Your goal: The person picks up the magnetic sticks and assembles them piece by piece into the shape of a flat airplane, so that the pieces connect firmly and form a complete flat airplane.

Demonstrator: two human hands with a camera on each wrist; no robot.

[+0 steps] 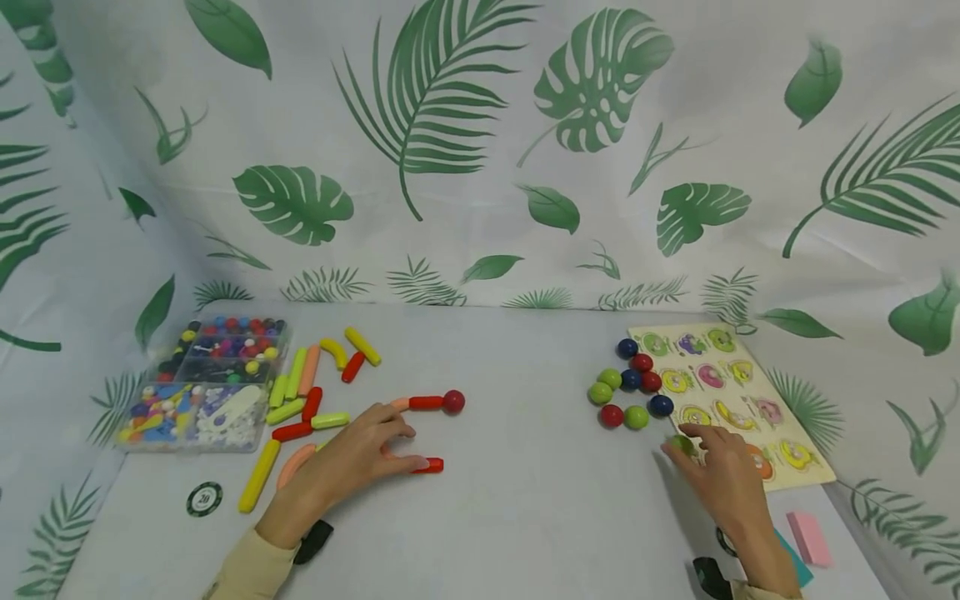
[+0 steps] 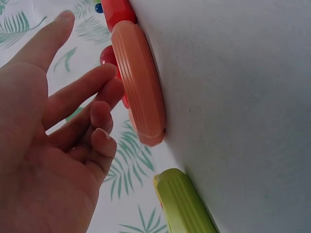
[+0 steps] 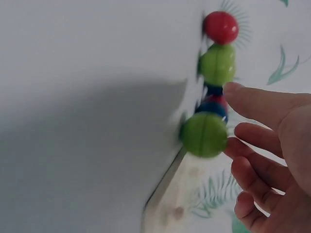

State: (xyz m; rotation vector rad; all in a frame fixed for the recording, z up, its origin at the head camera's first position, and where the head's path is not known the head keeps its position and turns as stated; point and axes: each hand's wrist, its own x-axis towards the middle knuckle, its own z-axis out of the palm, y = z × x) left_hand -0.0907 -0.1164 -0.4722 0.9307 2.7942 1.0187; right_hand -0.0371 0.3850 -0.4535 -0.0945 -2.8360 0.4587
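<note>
In the head view, a person's left hand [image 1: 358,454] is spread over the left part of the surface [image 1: 525,525], its thumb at a short red piece [image 1: 431,466] and its forefinger beside a peach piece [image 1: 401,404]. Just right of that peach piece, another red piece [image 1: 426,403] meets a red ball [image 1: 453,402]. Farther left lie yellow, green, red and peach pieces, then a divided bead box [image 1: 187,447] at the far left, with a chip marked 20 [image 1: 204,498] nearer than the box. The right hand [image 1: 723,471] has its thumb and fingers parted about a green ball [image 1: 681,445], which sits by the left edge of a picture board [image 1: 711,396]. A group of blue, red and green balls lies just beyond it; a pink block [image 1: 809,538] lies to the near right.

In the left wrist view, the thumb stands well away from the loosely bent fingers, whose tips are beside a curved peach piece [image 2: 138,80]; whether they touch it, I cannot tell.

In the right wrist view, the thumb is clear of the blurred green ball, while the fingertips are right beside it.
</note>
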